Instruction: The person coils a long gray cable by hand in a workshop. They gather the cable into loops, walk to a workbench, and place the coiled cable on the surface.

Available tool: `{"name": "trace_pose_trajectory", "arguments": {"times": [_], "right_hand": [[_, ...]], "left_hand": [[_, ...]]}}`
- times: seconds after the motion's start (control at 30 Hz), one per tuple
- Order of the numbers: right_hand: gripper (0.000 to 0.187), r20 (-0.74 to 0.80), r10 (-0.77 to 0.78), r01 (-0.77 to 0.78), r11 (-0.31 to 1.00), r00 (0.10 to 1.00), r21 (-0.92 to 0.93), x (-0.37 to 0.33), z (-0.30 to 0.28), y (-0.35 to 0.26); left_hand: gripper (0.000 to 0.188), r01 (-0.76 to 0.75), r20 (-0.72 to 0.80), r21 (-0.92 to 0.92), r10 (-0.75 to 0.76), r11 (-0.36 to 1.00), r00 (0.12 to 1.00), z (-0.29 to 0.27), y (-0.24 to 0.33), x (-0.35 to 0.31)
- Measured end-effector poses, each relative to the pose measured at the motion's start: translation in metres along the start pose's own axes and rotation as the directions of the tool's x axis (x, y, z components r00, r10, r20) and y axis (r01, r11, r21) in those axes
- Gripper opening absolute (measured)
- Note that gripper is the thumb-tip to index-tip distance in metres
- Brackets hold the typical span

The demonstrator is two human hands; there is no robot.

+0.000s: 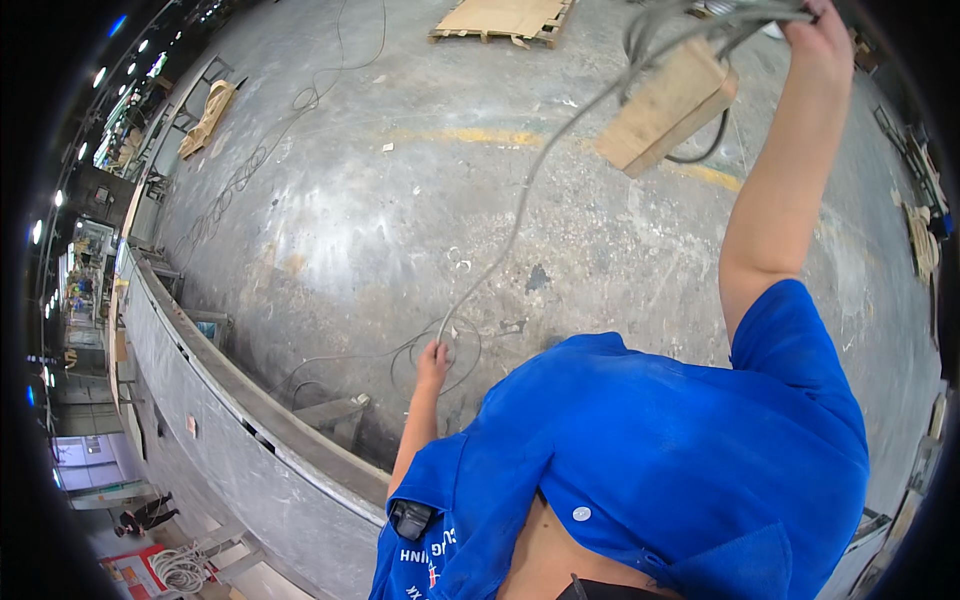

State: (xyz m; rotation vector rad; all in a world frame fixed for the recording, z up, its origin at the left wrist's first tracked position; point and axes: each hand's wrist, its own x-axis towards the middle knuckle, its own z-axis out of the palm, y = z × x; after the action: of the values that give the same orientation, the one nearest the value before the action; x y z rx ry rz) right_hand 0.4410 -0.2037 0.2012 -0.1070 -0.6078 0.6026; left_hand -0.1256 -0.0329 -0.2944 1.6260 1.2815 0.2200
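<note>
A long grey cable (522,196) runs taut across the view between my two hands. Low at the centre-left, my left hand (432,364) is closed round it. My right hand (818,35), raised at the far right top, grips several gathered loops of the same cable. Just below those loops is a tan block-shaped object (665,108), like wood or cardboard; a loop of cable passes behind it. Whether it rests on the floor or hangs from the cable, I cannot tell. More thin cable (478,360) lies loosely looped on the floor beside my left hand.
A long grey metal beam (270,425) runs along my left side. Other cables (305,98) trail over the concrete floor (350,220). At the top is a pallet (500,18) with a flat tan sheet. A coiled pale hose or cable (182,570) lies lower left, near a distant person (145,515).
</note>
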Motion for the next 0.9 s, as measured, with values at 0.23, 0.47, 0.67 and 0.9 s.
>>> {"name": "trace_pose_trajectory", "arguments": {"times": [0.23, 0.47, 0.67, 0.9], "right_hand": [[0.023, -0.259, 0.418, -0.485, 0.643, 0.871, -0.593, -0.076, -0.094, 0.122], [0.018, -0.391, 0.747, -0.804, 0.314, 0.538, -0.505, -0.159, -0.099, 0.210], [0.031, -0.184, 0.934, -0.931, 0.253, 0.306, -0.264, -0.206, -0.074, 0.258], [0.027, 0.215, 0.972, -0.918, 0.168, 0.094, -0.360, -0.200, -0.042, 0.278]], "left_hand": [[0.019, -0.598, 0.076, 0.595, 0.703, 0.537, 0.707, -0.067, 0.171, -0.045], [0.020, -0.764, 0.098, 0.595, 0.920, 0.250, 0.378, -0.035, 0.347, -0.064], [0.023, -0.800, 0.003, 0.526, 0.940, 0.288, 0.341, -0.046, 0.379, -0.037], [0.020, -0.796, -0.191, 0.262, 0.838, 0.546, 0.512, -0.087, 0.335, -0.004]]}}
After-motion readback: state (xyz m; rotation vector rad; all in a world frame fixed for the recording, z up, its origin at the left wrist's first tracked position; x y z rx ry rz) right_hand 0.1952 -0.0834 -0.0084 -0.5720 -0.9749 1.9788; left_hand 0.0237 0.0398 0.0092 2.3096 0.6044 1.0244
